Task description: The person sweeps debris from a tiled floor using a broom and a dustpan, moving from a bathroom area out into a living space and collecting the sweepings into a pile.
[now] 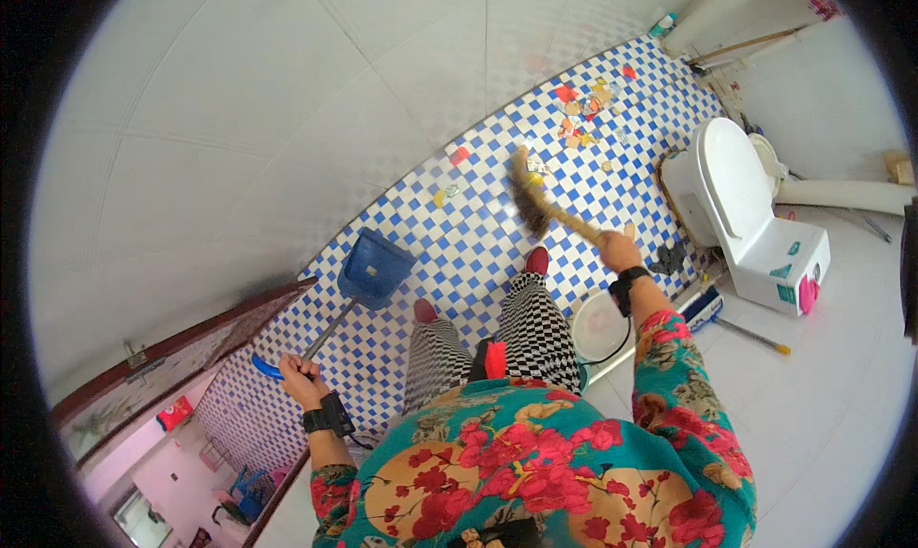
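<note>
My left hand (pixel 303 380) grips the grey handle of a blue dustpan (pixel 374 268), below its curved blue end. The pan rests on the tiled floor near the left wall, with a small pale scrap inside. In my right hand (pixel 619 252) is the wooden handle of a broom (pixel 531 189). Its dark bristles are blurred and touch or hover just over the floor, ahead of my right shoe (pixel 537 260). A crumpled scrap (pixel 536 164) lies against the broom head. Farther off, colourful wrappers and paper scraps (pixel 584 110) lie in a loose heap.
A white toilet (pixel 739 182) stands at the right, with a black cloth-like item (pixel 668 258) before it. Beside my right leg is a white basin (pixel 599 326); a blue-headed mop (pixel 706 308) lies nearby. A brown-framed door (pixel 208 340) opens at the left. Red scrap (pixel 459 156) lies by the wall.
</note>
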Demonstrator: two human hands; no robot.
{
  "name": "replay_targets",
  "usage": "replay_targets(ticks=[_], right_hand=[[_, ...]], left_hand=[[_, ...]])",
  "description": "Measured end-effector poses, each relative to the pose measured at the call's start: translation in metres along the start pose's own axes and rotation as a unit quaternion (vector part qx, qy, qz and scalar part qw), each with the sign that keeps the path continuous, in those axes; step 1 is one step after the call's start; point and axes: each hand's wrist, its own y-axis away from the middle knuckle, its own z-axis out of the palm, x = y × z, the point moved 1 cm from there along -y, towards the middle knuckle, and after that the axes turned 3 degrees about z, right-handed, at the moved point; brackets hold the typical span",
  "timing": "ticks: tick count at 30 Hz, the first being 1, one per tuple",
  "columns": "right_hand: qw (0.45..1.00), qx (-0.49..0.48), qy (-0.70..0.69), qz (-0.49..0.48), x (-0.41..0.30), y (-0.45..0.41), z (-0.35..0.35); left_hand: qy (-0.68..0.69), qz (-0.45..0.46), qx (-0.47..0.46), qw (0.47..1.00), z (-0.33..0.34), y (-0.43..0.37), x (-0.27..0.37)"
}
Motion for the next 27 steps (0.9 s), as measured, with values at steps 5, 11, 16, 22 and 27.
replay_targets(ticks=[5, 11, 16, 22, 27], right_hand=[[0.99, 0.091, -0.098, -0.043, -0.001, -0.053, -0.039], [0.96, 0.009, -0.213, -0.184, -0.008, -0.051, -0.03], [0.955, -0.12, -0.138, -0.233, -0.093, -0.044, 0.013], [0.966, -0.132, -0.021, -0.22, -0.131, -0.112, 0.025], [0.994, -0.031, -0.037, -0.098, -0.093, -0.154, -0.04]], left_hand=[[0.019, 0.025, 0.007, 0.999, 0.014, 0.012, 0.006], [0.047, -0.014, 0.101, 0.994, 0.04, 0.059, -0.002], [0.032, -0.001, 0.126, 0.992, 0.039, 0.063, -0.003], [0.016, -0.039, 0.103, 0.994, 0.054, 0.05, -0.008], [0.006, -0.091, 0.045, 0.995, 0.067, 0.023, -0.009]])
